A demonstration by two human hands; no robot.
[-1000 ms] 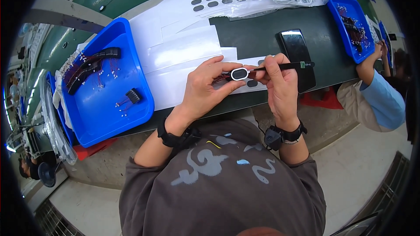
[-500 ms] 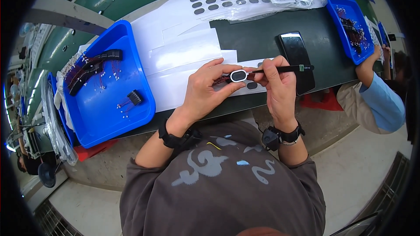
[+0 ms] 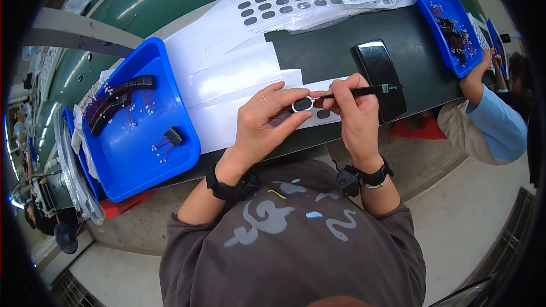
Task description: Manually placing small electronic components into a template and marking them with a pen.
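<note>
Between the thumb and fingers of my left hand (image 3: 259, 119) is a small oval speaker (image 3: 302, 104) with a dark face and a white rim. Thin dark red wires run back from it under my fingers, partly hidden. My right hand (image 3: 359, 116) is closed around black tweezers (image 3: 382, 88), whose tips reach the speaker's right edge. Whether the tips touch it or grip something there is too small to tell. Below both hands lies a white sheet with dark oval pads (image 3: 323, 114), mostly covered by my hands.
A blue tray (image 3: 128, 170) at left holds rows of black parts (image 3: 116, 102) with wires, and a smaller stack (image 3: 173, 135). White sheets (image 3: 233, 74), bagged pad sheets (image 3: 284, 5) and a black phone (image 3: 378, 71) lie on the table. Another person's arm (image 3: 475, 88) is beside the right blue tray (image 3: 441, 40).
The whole view has shifted slightly. My hands hold nearly the same pose, and the speaker's face is tilted a little differently, with the tweezers still at its right edge.
</note>
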